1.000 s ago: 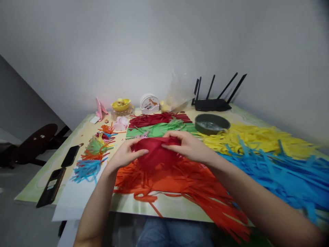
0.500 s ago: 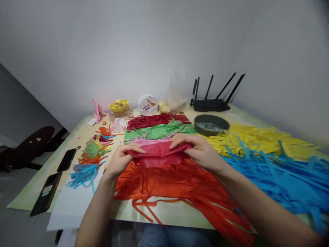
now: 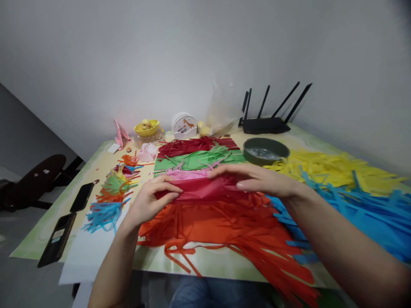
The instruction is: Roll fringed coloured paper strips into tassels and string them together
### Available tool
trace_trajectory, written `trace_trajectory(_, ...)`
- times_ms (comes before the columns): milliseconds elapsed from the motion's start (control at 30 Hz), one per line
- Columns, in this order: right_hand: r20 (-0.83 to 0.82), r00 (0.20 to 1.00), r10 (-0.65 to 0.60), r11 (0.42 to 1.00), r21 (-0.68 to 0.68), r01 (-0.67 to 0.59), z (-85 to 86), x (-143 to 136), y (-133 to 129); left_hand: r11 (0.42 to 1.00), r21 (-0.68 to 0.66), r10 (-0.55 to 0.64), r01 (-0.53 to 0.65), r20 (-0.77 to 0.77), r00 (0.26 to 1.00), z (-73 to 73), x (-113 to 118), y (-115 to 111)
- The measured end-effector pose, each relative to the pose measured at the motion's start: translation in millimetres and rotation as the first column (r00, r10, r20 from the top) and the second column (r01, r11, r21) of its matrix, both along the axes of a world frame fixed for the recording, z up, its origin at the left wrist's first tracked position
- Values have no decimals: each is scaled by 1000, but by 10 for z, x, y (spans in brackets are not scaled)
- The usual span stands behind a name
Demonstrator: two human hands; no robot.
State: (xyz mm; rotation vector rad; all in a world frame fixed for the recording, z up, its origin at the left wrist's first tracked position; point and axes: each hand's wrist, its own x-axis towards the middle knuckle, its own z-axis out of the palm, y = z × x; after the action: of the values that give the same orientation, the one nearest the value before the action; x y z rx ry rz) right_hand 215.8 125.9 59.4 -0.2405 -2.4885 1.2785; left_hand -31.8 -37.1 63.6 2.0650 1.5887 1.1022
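Note:
A folded crimson paper sheet (image 3: pixel 202 188) lies between my hands, over the upper part of a fringed orange-red sheet (image 3: pixel 205 222). My left hand (image 3: pixel 152 196) has its thumb and fingers apart around the sheet's left end. Above the right end is my right hand (image 3: pixel 257 179), fingers stretched out flat and thumb apart, touching the paper. Pink fringed paper (image 3: pixel 186 173), a green fringed sheet (image 3: pixel 199 160) and a dark red one (image 3: pixel 192 146) lie in rows behind.
Yellow strips (image 3: pixel 340 171) and blue strips (image 3: pixel 362 214) spread at the right. A dark green round pan (image 3: pixel 266 152) and a black router (image 3: pixel 265 125) stand behind. Small tassels (image 3: pixel 104 213) and two phones (image 3: pixel 81 196) lie left; a yellow fruit bowl (image 3: pixel 147 129) sits farther back.
The crimson sheet has been lowered onto the papers. Both hands have loosened from their pinch, and my right hand has moved right and flattened out.

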Motion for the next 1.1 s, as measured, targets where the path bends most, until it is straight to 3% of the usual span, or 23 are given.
trace_trajectory(133,31,973,-230,965,140,224,-35,-140,-147,999,12,31,-31,-20,999,-16,62,-24)
trace_trajectory(267,20,972,-233,939,264,220,-30,-185,-251,991,-100,93,-88,48,995,38,36,-1)
trace_trajectory(400,-12,971,-240,935,267,234,-20,-160,-273,948,-316,28,-21,15,1000,87,4,109)
trace_trajectory(533,-45,947,-319,931,173,322,-63,-147,-321,954,-288,110,-82,84,990,73,48,129)
trace_trajectory(667,-159,904,-397,913,28,406,-145,-142,-383,957,-279,192,-84,390,901,-35,114,54)
trace_trajectory(800,-280,890,-360,933,-129,337,-220,-126,-405,975,-222,149,-27,555,818,-176,89,4)
trace_trajectory(967,-284,915,-287,935,-289,204,-246,-114,-399,992,-110,6,54,488,873,-180,22,-39)
trace_trajectory(1100,-277,918,-282,949,-224,224,-233,-104,-381,998,-44,-33,49,313,949,-119,50,-72)
